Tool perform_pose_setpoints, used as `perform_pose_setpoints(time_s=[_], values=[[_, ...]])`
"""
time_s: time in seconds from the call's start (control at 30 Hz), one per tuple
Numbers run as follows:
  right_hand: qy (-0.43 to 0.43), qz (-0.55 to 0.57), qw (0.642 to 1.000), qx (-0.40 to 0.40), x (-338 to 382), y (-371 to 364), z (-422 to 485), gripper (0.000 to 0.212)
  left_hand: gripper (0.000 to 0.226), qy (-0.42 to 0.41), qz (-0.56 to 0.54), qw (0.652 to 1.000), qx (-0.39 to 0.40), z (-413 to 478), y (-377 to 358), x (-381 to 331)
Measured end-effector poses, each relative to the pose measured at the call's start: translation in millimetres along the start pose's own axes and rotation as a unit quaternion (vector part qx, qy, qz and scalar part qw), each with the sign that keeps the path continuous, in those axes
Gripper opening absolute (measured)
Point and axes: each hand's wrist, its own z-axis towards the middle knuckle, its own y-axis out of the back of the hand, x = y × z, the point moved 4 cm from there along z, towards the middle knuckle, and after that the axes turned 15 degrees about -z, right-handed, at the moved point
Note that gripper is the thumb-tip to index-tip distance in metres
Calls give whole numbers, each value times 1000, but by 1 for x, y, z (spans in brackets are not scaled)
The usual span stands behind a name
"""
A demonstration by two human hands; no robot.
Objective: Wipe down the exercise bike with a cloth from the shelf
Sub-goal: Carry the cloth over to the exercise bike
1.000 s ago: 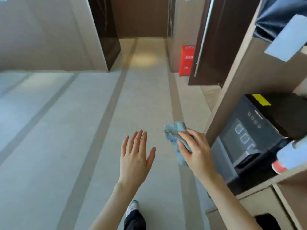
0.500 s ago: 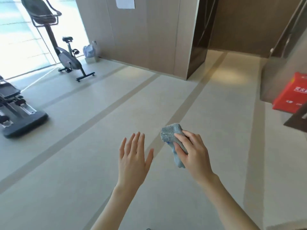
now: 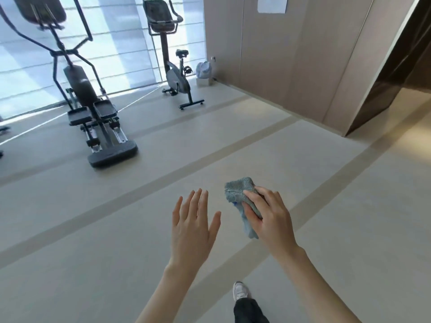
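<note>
Flanking exercise bike: elliptical trainer; pale bag

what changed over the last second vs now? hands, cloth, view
The head turned left, away from the shelf, which has left the view. The exercise bike and the elliptical to its left have come into view. Nothing was taken hold of or let go. Unchanged: the right hand grips the cloth; the left hand is open and empty.
</note>
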Motion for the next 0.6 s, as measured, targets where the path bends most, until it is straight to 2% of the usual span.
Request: perform_pose_setpoints(time_s=[0.4,0.6], values=[[78,79,994,11,-68,-208,203,31,53,93,47,993,-49,212,-112,110],[94,124,988,12,-80,-300,283,37,53,135,58,987,-67,290,-153,168]])
